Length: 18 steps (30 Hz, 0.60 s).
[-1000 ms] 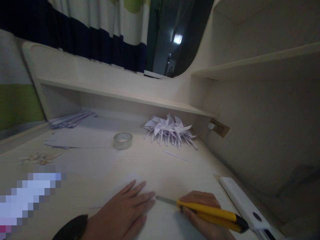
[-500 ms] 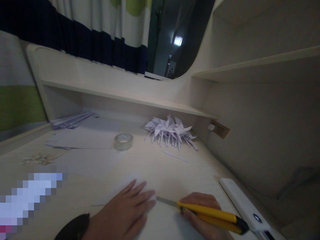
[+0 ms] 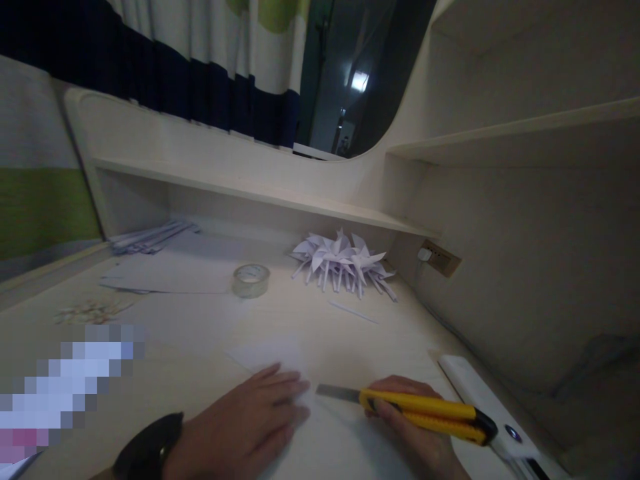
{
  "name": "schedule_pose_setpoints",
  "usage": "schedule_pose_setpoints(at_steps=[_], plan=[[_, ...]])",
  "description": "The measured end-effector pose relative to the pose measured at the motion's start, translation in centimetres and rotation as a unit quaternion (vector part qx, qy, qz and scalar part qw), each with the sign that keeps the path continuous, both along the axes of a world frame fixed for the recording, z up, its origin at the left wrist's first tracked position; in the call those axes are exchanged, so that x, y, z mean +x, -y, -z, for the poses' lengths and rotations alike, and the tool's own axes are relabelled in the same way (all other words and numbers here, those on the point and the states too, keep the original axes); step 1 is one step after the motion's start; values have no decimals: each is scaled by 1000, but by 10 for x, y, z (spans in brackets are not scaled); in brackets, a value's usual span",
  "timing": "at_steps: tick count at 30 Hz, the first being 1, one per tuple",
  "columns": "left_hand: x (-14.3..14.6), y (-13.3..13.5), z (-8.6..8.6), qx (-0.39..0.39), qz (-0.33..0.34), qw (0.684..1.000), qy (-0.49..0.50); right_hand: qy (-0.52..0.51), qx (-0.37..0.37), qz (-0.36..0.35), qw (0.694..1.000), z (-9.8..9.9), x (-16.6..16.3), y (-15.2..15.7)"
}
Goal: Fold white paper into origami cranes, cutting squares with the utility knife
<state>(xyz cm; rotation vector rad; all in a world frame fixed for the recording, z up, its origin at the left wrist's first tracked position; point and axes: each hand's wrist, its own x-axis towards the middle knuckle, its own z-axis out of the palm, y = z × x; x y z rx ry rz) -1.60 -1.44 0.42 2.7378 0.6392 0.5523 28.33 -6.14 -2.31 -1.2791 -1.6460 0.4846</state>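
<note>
My left hand (image 3: 255,420) lies flat over a small white sheet of paper (image 3: 270,352) on the pale desk, fingers stretched to the right. Most of that sheet is hidden under the hand. Gripped in my right hand (image 3: 407,420) is a yellow utility knife (image 3: 435,415) with a black end. Its bare blade points left, with the tip close to my left fingertips and the sheet's right side. Whether the blade touches the paper I cannot tell.
Behind the hands sit a roll of clear tape (image 3: 251,281), a cluster of paper pinwheels (image 3: 343,261) and a thin paper strip (image 3: 353,311). Stacked paper (image 3: 165,267) and a pile of small bits (image 3: 93,311) lie left. A white device (image 3: 480,400) stands right.
The paper under my left hand has turned, so a different edge and corner show. The knife blade has shifted slightly and shows more of its flat side. The camera view has moved slightly.
</note>
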Motion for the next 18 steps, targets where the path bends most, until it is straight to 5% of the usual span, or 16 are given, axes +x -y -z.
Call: schedule_pose_setpoints(at_steps=[7, 12, 18], plan=[[-5, -6, 1, -54, 12, 998, -11, 46, 8, -4, 999, -3, -6, 2], [-1, -12, 10, -79, -31, 996, 31, -109, -30, 70, 991, -1, -10, 4], [6, -33, 31, -51, -132, 985, 101, -186, -52, 71, 979, -2, -14, 6]])
